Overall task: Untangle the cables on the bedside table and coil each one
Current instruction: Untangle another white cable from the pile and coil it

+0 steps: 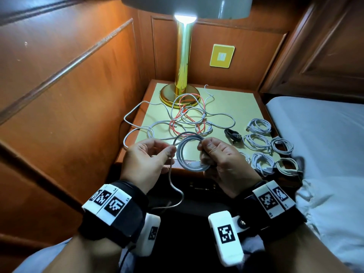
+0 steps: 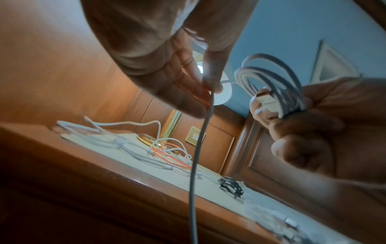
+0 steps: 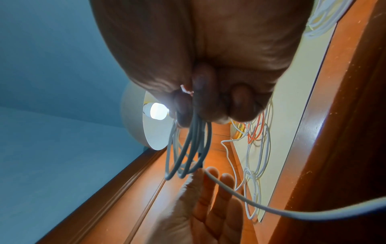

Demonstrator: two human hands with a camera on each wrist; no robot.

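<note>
Grey cable [image 1: 187, 152]: partly coiled, held above the counter [image 1: 242, 103] at its 6 o'clock edge. Right hand [image 1: 222, 156] fingers grip the coil; left hand [image 1: 149, 156] fingers pinch the loose tail. Tangled cables [image 1: 189, 117]: counter centre. Finished coils [image 1: 264, 146]: 4 o'clock.

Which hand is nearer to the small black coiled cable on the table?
Right. The right hand holds a grey coil just left of the black cable. The left hand pinches the grey cable's loose end farther left, beyond the right hand.
</note>
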